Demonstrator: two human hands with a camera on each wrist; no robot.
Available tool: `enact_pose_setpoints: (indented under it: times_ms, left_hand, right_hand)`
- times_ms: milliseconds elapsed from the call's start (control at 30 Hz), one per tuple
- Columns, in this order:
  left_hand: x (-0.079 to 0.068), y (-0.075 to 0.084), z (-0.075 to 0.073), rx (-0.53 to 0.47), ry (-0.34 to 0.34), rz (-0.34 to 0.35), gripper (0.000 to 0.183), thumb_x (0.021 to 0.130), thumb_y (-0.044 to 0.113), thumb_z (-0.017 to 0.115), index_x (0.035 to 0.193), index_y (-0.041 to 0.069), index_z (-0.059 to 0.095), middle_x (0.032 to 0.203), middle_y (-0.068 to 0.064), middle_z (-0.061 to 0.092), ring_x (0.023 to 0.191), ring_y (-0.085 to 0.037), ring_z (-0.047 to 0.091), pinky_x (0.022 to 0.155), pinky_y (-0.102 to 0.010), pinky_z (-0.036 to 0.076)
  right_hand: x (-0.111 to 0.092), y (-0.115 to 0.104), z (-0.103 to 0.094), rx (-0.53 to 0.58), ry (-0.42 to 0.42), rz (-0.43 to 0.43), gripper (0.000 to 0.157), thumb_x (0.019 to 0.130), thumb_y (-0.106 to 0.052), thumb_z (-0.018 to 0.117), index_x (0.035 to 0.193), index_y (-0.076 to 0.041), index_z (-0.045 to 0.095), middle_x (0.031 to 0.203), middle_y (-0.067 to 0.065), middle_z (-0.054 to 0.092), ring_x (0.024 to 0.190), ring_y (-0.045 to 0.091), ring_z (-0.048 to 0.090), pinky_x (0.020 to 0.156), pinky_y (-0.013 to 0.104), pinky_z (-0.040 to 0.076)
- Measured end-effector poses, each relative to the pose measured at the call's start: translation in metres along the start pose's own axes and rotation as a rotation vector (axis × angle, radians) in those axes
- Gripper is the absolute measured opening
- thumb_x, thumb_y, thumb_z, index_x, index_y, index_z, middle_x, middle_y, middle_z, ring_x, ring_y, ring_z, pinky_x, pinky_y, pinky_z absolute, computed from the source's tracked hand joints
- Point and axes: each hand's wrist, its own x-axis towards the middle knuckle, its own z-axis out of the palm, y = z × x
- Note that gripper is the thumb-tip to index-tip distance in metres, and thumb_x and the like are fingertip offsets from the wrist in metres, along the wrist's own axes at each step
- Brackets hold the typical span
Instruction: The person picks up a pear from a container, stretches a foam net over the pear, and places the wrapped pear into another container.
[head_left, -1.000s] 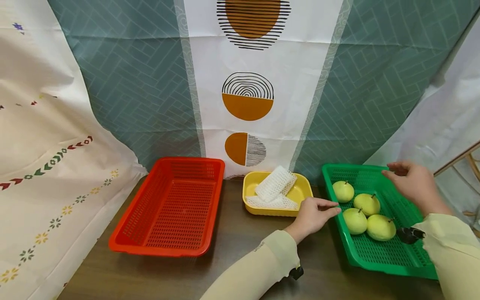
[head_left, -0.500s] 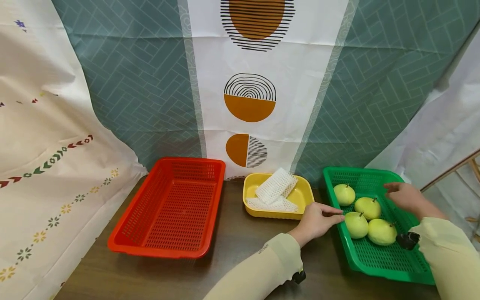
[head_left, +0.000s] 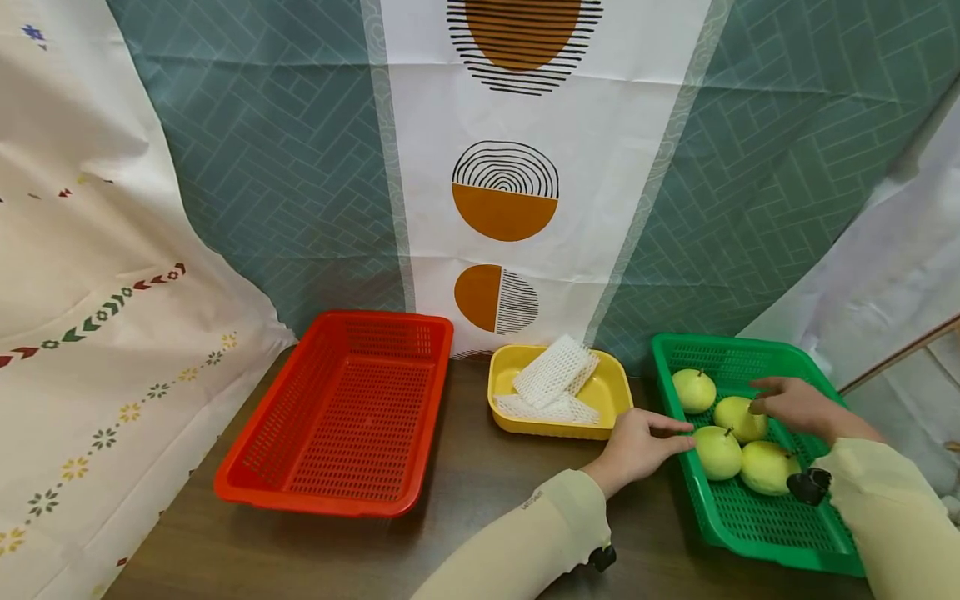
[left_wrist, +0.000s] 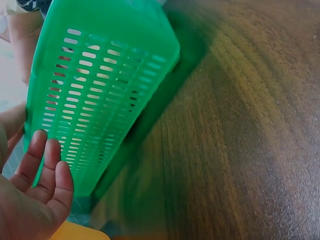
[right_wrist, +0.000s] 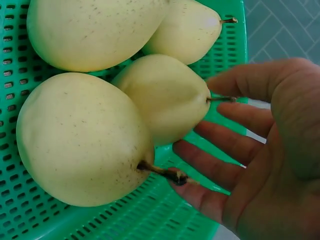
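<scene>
My left hand [head_left: 636, 446] pinches the near left rim of a green plastic basket [head_left: 708, 521]; in the left wrist view its fingers [left_wrist: 62, 185] are bent beside the slotted outer wall. Several pale yellow-green pears lie together in the basket. My right hand [head_left: 806, 407] reaches in over the far right side, fingers spread around the stem end of one pear [head_left: 738, 419]. In the right wrist view the fingertips are right at that pear [right_wrist: 162, 95], not closed round it, and the little finger is by the stem of a larger pear [right_wrist: 80, 140] in front.
Left of the basket stands a yellow tray [head_left: 517, 423] with white foam net sleeves [head_left: 555, 375] in it. A red slotted basket [head_left: 345, 504] is further left on the brown wooden table [head_left: 480, 517]. Patterned cloths [head_left: 300, 167] hang behind and at the sides.
My right hand has come down and leftward into the green basket, from above its right side to the pear. The left hand stays at the rim. The head view has shifted slightly.
</scene>
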Motion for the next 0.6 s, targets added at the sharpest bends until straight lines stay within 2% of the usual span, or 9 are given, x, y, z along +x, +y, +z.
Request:
enact_pose_setpoints:
  times_ms: [67, 100, 200, 433, 600]
  left_hand:
    - [0.000, 0.000, 0.000, -0.016, -0.002, -0.011, 0.021, 0.081, 0.035, 0.072, 0.100, 0.026, 0.074, 0.104, 0.018, 0.067, 0.090, 0.009, 0.054, 0.068, -0.012, 0.046]
    - [0.000, 0.000, 0.000, -0.026, -0.003, -0.017, 0.021, 0.081, 0.035, 0.072, 0.100, 0.026, 0.074, 0.104, 0.018, 0.067, 0.090, 0.009, 0.054, 0.067, -0.012, 0.046]
    - [-0.001, 0.001, 0.000, -0.066, -0.006, -0.042, 0.021, 0.080, 0.034, 0.073, 0.099, 0.025, 0.074, 0.103, 0.018, 0.067, 0.088, 0.007, 0.056, 0.066, -0.013, 0.047]
    - [-0.002, 0.000, 0.001, -0.126, -0.020, -0.091, 0.018, 0.080, 0.033, 0.073, 0.098, 0.030, 0.074, 0.101, 0.020, 0.067, 0.086, 0.008, 0.055, 0.064, -0.014, 0.048]
    - [-0.001, -0.002, 0.001, -0.133, -0.024, -0.089, 0.020, 0.080, 0.033, 0.072, 0.100, 0.028, 0.074, 0.100, 0.020, 0.067, 0.087, 0.009, 0.054, 0.065, -0.014, 0.048]
  right_hand:
    - [0.002, -0.001, 0.002, 0.023, -0.015, -0.005, 0.070, 0.092, -0.026, 0.053, 0.139, 0.017, 0.023, 0.132, 0.045, 0.033, 0.107, 0.052, 0.051, 0.075, 0.046, 0.051]
    - [0.003, 0.000, 0.002, 0.016, -0.019, -0.010, 0.072, 0.091, -0.028, 0.055, 0.139, 0.016, 0.023, 0.133, 0.046, 0.032, 0.114, 0.056, 0.044, 0.078, 0.048, 0.051]
    - [0.006, 0.000, 0.004, -0.002, -0.021, -0.014, 0.078, 0.088, -0.032, 0.061, 0.138, 0.016, 0.026, 0.132, 0.047, 0.032, 0.113, 0.057, 0.043, 0.078, 0.049, 0.051]
    - [0.013, 0.005, 0.010, -0.091, 0.016, 0.000, 0.081, 0.080, -0.038, 0.070, 0.133, 0.015, 0.038, 0.126, 0.041, 0.043, 0.106, 0.052, 0.049, 0.075, 0.047, 0.051]
    - [0.016, 0.007, 0.012, -0.133, 0.056, 0.032, 0.083, 0.077, -0.047, 0.070, 0.131, 0.010, 0.044, 0.121, 0.038, 0.049, 0.099, 0.048, 0.054, 0.070, 0.044, 0.050]
